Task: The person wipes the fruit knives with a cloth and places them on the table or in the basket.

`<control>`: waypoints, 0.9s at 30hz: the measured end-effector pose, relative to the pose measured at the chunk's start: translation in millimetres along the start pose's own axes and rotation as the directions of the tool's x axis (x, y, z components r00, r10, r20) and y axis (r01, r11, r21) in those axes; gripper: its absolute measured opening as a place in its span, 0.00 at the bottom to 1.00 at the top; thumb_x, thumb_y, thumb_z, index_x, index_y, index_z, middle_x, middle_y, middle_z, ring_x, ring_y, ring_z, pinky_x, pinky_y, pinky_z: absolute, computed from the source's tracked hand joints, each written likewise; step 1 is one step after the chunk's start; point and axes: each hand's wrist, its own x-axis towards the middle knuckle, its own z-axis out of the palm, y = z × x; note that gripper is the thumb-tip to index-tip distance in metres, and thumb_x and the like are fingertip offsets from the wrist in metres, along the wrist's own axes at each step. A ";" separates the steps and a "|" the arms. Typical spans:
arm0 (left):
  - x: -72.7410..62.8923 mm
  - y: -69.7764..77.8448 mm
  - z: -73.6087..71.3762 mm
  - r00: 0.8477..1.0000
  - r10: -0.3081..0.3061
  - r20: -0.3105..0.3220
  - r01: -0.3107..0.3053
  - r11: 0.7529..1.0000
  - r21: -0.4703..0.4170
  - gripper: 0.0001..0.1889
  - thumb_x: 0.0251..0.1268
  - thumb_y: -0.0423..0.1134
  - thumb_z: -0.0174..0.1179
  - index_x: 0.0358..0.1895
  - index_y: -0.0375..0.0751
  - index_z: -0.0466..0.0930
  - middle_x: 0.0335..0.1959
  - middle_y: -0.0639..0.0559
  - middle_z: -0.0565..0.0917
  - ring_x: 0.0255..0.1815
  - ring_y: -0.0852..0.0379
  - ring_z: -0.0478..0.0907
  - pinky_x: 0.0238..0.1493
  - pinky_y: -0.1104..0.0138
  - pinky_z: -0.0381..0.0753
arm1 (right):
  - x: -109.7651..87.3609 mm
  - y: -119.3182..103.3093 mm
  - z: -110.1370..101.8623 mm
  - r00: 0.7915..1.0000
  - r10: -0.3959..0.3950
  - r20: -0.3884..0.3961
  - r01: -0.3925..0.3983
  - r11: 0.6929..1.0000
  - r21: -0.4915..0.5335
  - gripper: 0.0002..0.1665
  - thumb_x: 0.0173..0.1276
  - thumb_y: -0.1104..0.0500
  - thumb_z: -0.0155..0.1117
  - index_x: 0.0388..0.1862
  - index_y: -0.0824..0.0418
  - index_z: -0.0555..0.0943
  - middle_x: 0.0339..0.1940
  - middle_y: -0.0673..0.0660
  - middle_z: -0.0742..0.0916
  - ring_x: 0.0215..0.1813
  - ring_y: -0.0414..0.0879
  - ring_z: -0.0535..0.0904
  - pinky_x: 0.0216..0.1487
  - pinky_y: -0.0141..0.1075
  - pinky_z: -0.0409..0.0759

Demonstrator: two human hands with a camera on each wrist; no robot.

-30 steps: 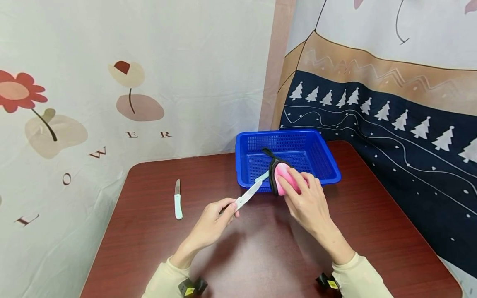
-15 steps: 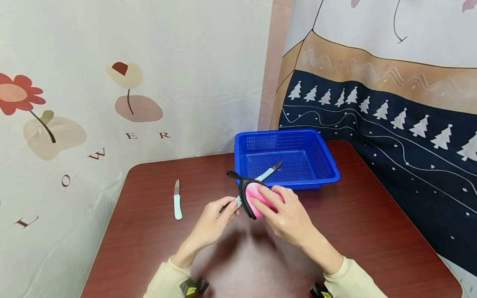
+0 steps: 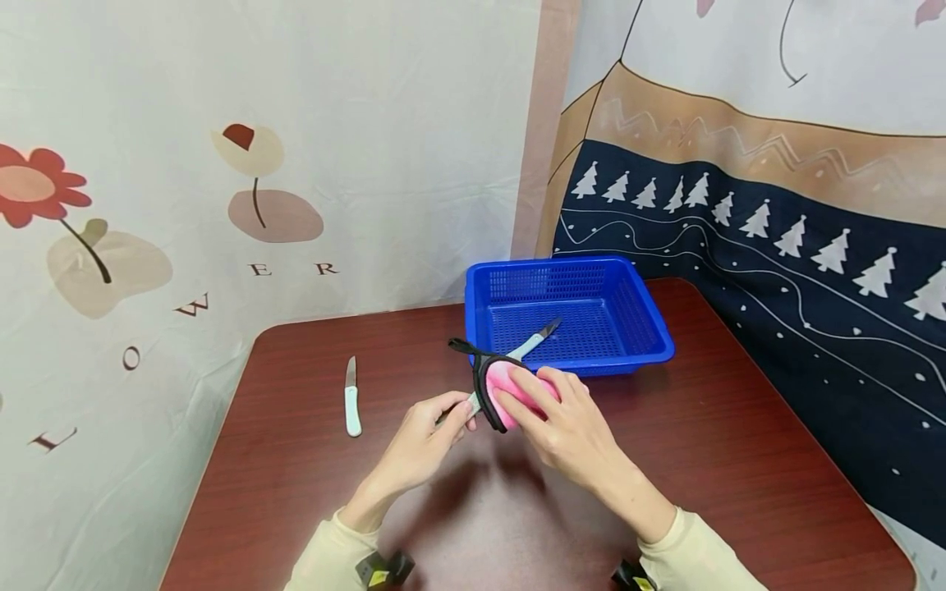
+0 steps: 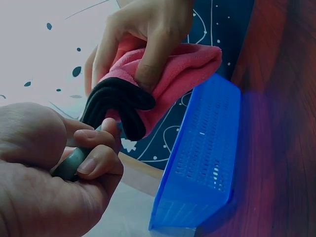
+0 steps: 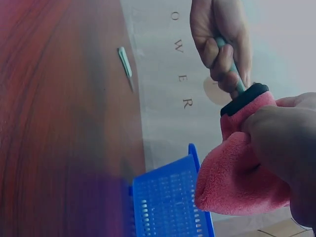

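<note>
Holding a knife point(image 4: 68, 168): its handle is gripped by the left hand point(image 3: 421, 439), the pink cloth point(image 5: 237, 182) by the right hand point(image 3: 572, 427), near the blue basket point(image 3: 637, 362); the blade, probably inside the folds, should be wiped from the spine.

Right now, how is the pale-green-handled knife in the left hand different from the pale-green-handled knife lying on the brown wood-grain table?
The held knife is gripped by the left hand, off the table; the resting knife lies flat, untouched. The held knife's blade is hidden by the pink fuzzy cloth with black trim; the resting knife's blade is bare. Both have pale green handles.
</note>
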 end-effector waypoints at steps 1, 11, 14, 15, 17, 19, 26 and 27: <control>-0.3 0.3 -0.1 1.000 -0.002 0.002 0.002 1.000 -0.002 0.14 0.93 0.40 0.55 0.43 0.43 0.87 0.23 0.57 0.71 0.22 0.69 0.64 0.25 0.74 0.63 | -0.4 1.6 0.2 1.000 0.012 0.004 -0.012 1.000 -0.002 0.23 0.87 0.57 0.53 0.69 0.51 0.90 0.71 0.59 0.88 0.57 0.62 0.82 0.48 0.54 0.86; -1.9 0.1 -0.9 1.000 0.001 0.011 -0.001 1.000 -0.016 0.14 0.93 0.40 0.55 0.43 0.43 0.87 0.23 0.57 0.70 0.20 0.70 0.61 0.23 0.74 0.59 | -4.2 18.9 -4.5 0.991 0.120 0.064 -0.119 0.993 -0.022 0.25 0.89 0.55 0.49 0.71 0.51 0.88 0.73 0.62 0.87 0.58 0.64 0.81 0.52 0.57 0.86; -2.1 0.1 -1.0 1.000 -0.004 0.015 0.004 1.000 -0.019 0.14 0.93 0.39 0.55 0.43 0.43 0.87 0.22 0.57 0.70 0.20 0.70 0.60 0.22 0.73 0.58 | -5.3 24.0 -5.2 0.989 0.136 0.062 -0.135 0.990 -0.033 0.24 0.89 0.56 0.50 0.71 0.52 0.88 0.73 0.63 0.87 0.58 0.66 0.81 0.51 0.57 0.85; -2.1 0.2 -1.0 1.000 -0.005 0.017 0.006 1.000 -0.019 0.14 0.93 0.39 0.55 0.43 0.43 0.87 0.22 0.57 0.70 0.20 0.70 0.60 0.22 0.73 0.58 | -5.6 25.7 -5.4 0.988 0.141 0.059 -0.139 0.990 -0.038 0.24 0.88 0.56 0.50 0.71 0.53 0.88 0.73 0.63 0.87 0.58 0.66 0.81 0.51 0.57 0.84; -2.3 0.4 -1.0 1.000 -0.009 0.019 0.010 1.000 -0.018 0.14 0.92 0.39 0.55 0.42 0.43 0.87 0.22 0.57 0.70 0.20 0.70 0.60 0.22 0.73 0.57 | -6.5 29.2 -5.7 0.987 0.150 0.051 -0.148 0.988 -0.045 0.24 0.87 0.57 0.52 0.71 0.53 0.88 0.73 0.64 0.87 0.58 0.66 0.81 0.50 0.57 0.84; -2.6 0.4 -1.2 1.000 -0.014 0.021 0.014 1.000 -0.021 0.14 0.93 0.40 0.55 0.43 0.43 0.87 0.22 0.57 0.70 0.20 0.70 0.60 0.22 0.74 0.57 | -7.8 32.9 -6.0 0.986 0.158 0.044 -0.156 0.986 -0.051 0.23 0.84 0.58 0.55 0.70 0.54 0.88 0.73 0.65 0.87 0.58 0.67 0.81 0.50 0.57 0.83; -4.9 0.9 -4.0 0.999 -0.035 0.006 0.035 0.997 -0.064 0.14 0.92 0.39 0.55 0.45 0.39 0.87 0.23 0.56 0.70 0.21 0.69 0.61 0.23 0.73 0.58 | -16.5 46.2 -9.1 0.977 0.211 0.030 -0.208 0.975 -0.080 0.28 0.70 0.64 0.69 0.69 0.55 0.88 0.72 0.67 0.87 0.56 0.67 0.80 0.46 0.56 0.81; -4.9 0.7 -4.6 0.999 -0.037 -0.002 0.037 0.997 -0.065 0.13 0.92 0.39 0.55 0.45 0.39 0.87 0.23 0.55 0.71 0.21 0.69 0.62 0.23 0.73 0.59 | -17.4 47.2 -9.6 0.976 0.217 0.022 -0.214 0.974 -0.075 0.28 0.69 0.64 0.71 0.69 0.56 0.88 0.72 0.67 0.86 0.56 0.67 0.80 0.47 0.56 0.80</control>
